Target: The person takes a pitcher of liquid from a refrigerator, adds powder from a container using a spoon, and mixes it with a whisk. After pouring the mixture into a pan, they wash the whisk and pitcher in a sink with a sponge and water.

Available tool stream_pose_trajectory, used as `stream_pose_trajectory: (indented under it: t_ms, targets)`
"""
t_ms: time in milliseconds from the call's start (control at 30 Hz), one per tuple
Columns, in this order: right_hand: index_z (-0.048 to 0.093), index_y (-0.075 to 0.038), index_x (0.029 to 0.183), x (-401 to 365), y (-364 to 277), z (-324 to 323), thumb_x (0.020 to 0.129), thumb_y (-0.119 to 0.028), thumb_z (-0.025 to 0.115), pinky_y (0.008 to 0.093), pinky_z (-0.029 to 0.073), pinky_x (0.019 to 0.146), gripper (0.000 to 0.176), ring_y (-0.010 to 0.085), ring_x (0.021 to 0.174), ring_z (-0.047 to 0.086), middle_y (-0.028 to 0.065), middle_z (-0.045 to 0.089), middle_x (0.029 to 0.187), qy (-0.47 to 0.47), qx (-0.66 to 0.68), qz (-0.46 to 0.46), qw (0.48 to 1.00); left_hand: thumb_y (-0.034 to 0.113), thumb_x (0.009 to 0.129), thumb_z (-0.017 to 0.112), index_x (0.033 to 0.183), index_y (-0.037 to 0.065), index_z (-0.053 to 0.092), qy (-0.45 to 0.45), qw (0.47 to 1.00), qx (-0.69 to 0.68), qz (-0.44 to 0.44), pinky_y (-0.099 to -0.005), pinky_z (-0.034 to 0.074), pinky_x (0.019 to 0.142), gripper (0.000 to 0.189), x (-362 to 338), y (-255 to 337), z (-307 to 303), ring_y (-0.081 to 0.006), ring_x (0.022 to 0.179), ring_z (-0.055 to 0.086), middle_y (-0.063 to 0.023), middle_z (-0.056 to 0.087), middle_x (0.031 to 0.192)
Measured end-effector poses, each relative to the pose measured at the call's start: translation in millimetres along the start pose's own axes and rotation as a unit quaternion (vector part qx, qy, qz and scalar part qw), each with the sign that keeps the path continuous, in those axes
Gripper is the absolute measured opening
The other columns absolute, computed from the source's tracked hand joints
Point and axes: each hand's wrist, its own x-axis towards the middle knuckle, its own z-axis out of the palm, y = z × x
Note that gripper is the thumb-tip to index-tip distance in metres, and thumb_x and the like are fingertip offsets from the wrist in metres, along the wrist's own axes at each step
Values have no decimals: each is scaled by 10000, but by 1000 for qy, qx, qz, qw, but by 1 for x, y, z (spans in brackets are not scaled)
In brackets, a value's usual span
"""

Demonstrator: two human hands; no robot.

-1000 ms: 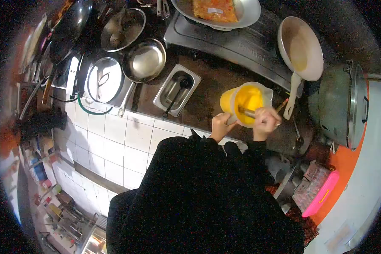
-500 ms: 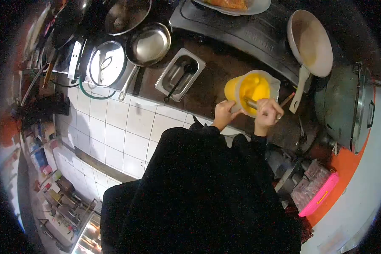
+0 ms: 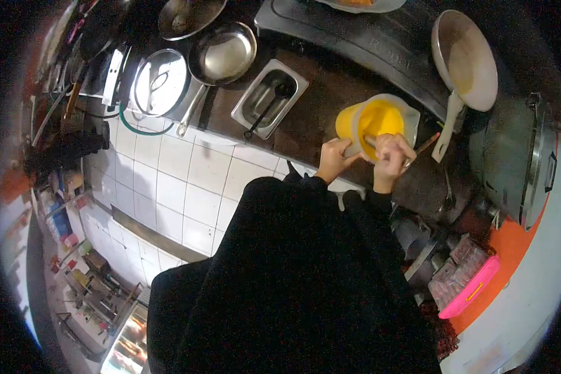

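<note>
A plastic jug [image 3: 356,129] with bright yellow liquid [image 3: 381,117] inside is tilted on the dark counter. My left hand [image 3: 334,160] is closed on the jug's near side, thumb stretched along it by the rim. Over the jug's mouth, my right hand [image 3: 393,156] is wrapped round the handle of a stirring utensil [image 3: 371,141]. The utensil's lower end is hidden in the yellow liquid, so I cannot tell its exact kind. Just behind the jug, a pale, flat-edged item [image 3: 410,118] partly shows.
A steel pan [image 3: 230,56] holding a dark ladle [image 3: 274,109] sits left of the jug. Farther left are a frying pan [image 3: 223,55] and a round lid [image 3: 162,84]. The stove [image 3: 355,43] runs behind; a white frying pan [image 3: 464,62] is at right.
The right hand and utensil have shifted slightly within the jug's mouth. The jug tilts a little differently, and the whole view has shifted slightly.
</note>
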Motion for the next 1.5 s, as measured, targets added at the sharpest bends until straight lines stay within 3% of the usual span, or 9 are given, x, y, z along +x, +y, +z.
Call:
stream_pose_trajectory:
  t_ms: [167, 267, 367, 567, 900, 1033, 1100, 1167, 1500]
  targets:
    - [392, -42, 524, 11, -45, -8, 636, -97, 408, 244, 310, 466, 125, 160, 476, 378, 73, 417, 528, 7, 356, -20, 934, 217, 536, 675, 616, 36, 492, 3, 1000, 4, -8, -313, 360, 439, 270, -1, 2, -1, -253, 482, 469, -113, 447, 507]
    - [324, -74, 474, 15, -14, 20, 679, -156, 348, 224, 273, 379, 222, 122, 342, 295, 45, 332, 386, 237, -156, -125, 951, 207, 525, 685, 661, 40, 527, -3, 1000, 11, 4, -305, 357, 437, 267, 3, -1, -1, -249, 478, 466, -111, 452, 517]
    - [327, -65, 479, 29, -68, 2, 649, -163, 382, 233, 298, 395, 204, 121, 344, 308, 48, 318, 383, 96, 244, 18, 965, 202, 522, 685, 642, 37, 516, 4, 1000, 8, 17, -306, 357, 436, 265, 4, -1, -2, -249, 478, 468, -109, 452, 511]
    - [332, -57, 470, 23, -51, 21, 650, -86, 374, 238, 343, 450, 187, 132, 442, 390, 47, 409, 470, 123, -125, -116, 978, 189, 513, 685, 644, 30, 523, -5, 1000, 1, 5, -307, 375, 450, 262, -6, -3, 1, -251, 495, 485, -115, 482, 540]
    - [330, -59, 464, 20, -49, 5, 617, -83, 367, 230, 370, 517, 159, 122, 376, 309, 29, 321, 415, 68, 323, 15, 944, 223, 511, 693, 621, 20, 500, 26, 1000, -5, 14, -310, 372, 450, 301, -7, -5, 2, -261, 496, 477, -112, 474, 532]
    - [370, -29, 507, 33, -31, 5, 651, -21, 412, 258, 361, 456, 150, 164, 482, 438, 78, 467, 567, 54, -232, -235, 942, 236, 517, 692, 614, 21, 489, 20, 999, -11, 22, -314, 362, 436, 312, 3, -3, 1, -261, 484, 465, -112, 456, 515]
    - [376, -33, 494, 42, -64, -16, 662, -104, 393, 250, 383, 482, 184, 171, 427, 402, 56, 402, 458, -20, 331, 2, 943, 234, 519, 691, 614, 22, 488, 19, 999, -17, 22, -316, 361, 432, 309, 4, -5, 0, -262, 482, 468, -113, 459, 518]
    - [358, -52, 466, 18, -33, 17, 648, -136, 367, 227, 320, 399, 201, 134, 352, 347, 52, 359, 401, 131, -125, -176, 967, 230, 526, 687, 635, 23, 505, 18, 1000, -7, 15, -315, 370, 436, 296, 0, -1, 0, -265, 487, 478, -116, 474, 535]
    - [318, -113, 478, 66, -111, -42, 664, -167, 375, 244, 229, 382, 202, 98, 324, 260, 2, 315, 374, 104, 271, 8, 957, 213, 528, 686, 544, 22, 437, 16, 1000, -21, 7, -311, 332, 411, 315, 0, -2, 4, -253, 447, 428, -109, 414, 478]
